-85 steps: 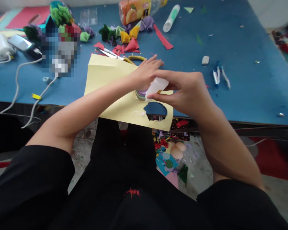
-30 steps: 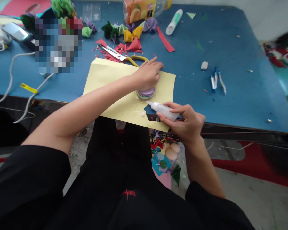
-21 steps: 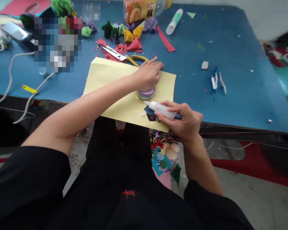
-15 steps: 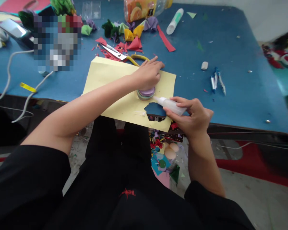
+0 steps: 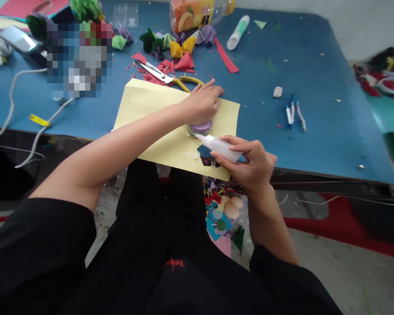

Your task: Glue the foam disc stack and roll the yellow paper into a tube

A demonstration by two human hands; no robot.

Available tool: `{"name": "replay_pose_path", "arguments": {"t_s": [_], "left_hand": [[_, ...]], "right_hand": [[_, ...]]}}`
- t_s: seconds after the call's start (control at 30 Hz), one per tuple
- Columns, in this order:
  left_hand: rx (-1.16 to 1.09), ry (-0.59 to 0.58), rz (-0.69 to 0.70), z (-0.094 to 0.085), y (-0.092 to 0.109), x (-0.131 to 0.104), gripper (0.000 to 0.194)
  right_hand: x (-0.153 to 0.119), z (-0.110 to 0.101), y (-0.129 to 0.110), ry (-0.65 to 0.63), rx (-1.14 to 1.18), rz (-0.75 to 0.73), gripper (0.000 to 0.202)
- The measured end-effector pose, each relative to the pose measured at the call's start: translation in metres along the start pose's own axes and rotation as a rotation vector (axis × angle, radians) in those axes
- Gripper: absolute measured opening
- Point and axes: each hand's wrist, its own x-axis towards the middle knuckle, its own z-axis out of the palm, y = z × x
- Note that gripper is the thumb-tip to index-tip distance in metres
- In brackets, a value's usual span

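My right hand [image 5: 254, 164] grips a white squeeze glue bottle [image 5: 228, 148], its thin nozzle pointing left. The tip meets the lower edge of a small round object [image 5: 201, 127] with a purple top and a pale greenish rim, which lies on a sheet of yellow paper [image 5: 160, 140]. Over that round object rests my left hand [image 5: 203, 101], fingers stretched toward the far right and somewhat apart; its thumb is hidden. The paper has a ragged hole [image 5: 204, 151] near its front right, partly covered by the bottle. A clear streak of glue [image 5: 192, 155] shows beside the hole.
Yellow-handled scissors [image 5: 164, 76] lie beyond the paper among red scraps [image 5: 185, 62]. Crumpled paper flowers [image 5: 184, 46], an orange drink bottle [image 5: 197, 15] and a glue stick [image 5: 238, 32] are farther back. An eraser [image 5: 277, 92] and a compass [image 5: 294, 113] sit right; a white cable [image 5: 36, 140] hangs left.
My right hand has moved left with the glue bottle, bringing its nozzle from the round object's right side to its lower front edge. My left hand has stayed in place.
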Motion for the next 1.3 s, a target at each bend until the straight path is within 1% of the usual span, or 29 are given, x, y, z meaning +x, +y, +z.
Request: {"name": "replay_pose_path", "arguments": {"t_s": [0.1,0.23,0.37,0.43,0.53,0.7,0.83,0.9,1.0,1.07,1.13,1.2,1.3], "left_hand": [[0.003,-0.014,-0.005,-0.001,0.001,-0.001,0.057],[-0.008,-0.039,0.006,-0.004,0.001,-0.003,0.058],[-0.008,-0.032,-0.018,-0.005,0.002,-0.004,0.057],[0.012,-0.024,-0.018,-0.005,0.003,-0.005,0.057],[0.041,-0.015,-0.007,-0.005,0.004,-0.005,0.058],[0.046,-0.018,-0.01,-0.005,0.004,-0.005,0.056],[0.05,-0.018,-0.008,-0.006,0.004,-0.005,0.056],[0.038,-0.015,-0.002,-0.005,0.004,-0.005,0.056],[0.03,-0.012,0.002,-0.005,0.003,-0.005,0.055],[0.027,-0.01,-0.007,-0.004,0.003,-0.005,0.055],[0.015,-0.004,-0.014,-0.004,0.004,-0.005,0.053],[0.004,0.002,-0.008,-0.004,0.004,-0.006,0.052],[-0.006,0.012,-0.006,-0.004,0.004,-0.007,0.049]], "right_hand": [[0.001,0.002,0.004,-0.029,-0.005,-0.002,0.033],[0.001,0.002,0.008,0.015,0.019,0.033,0.034],[0.003,0.003,0.009,-0.025,-0.022,-0.039,0.033],[0.004,0.003,0.01,0.006,-0.014,-0.051,0.033],[0.003,0.001,0.011,0.044,0.007,-0.013,0.032],[0.0,-0.002,0.015,-0.045,-0.015,-0.039,0.032],[0.003,-0.004,0.019,-0.005,-0.021,-0.046,0.033],[0.007,-0.008,0.023,-0.069,-0.016,-0.047,0.032],[0.017,-0.015,0.032,-0.24,0.015,-0.078,0.028],[0.026,-0.02,0.037,-0.333,0.004,-0.108,0.025],[0.035,-0.023,0.042,-0.4,-0.037,-0.161,0.029],[0.043,-0.023,0.044,-0.437,-0.061,-0.241,0.033],[0.047,-0.021,0.046,-0.413,-0.041,-0.322,0.031]]}}
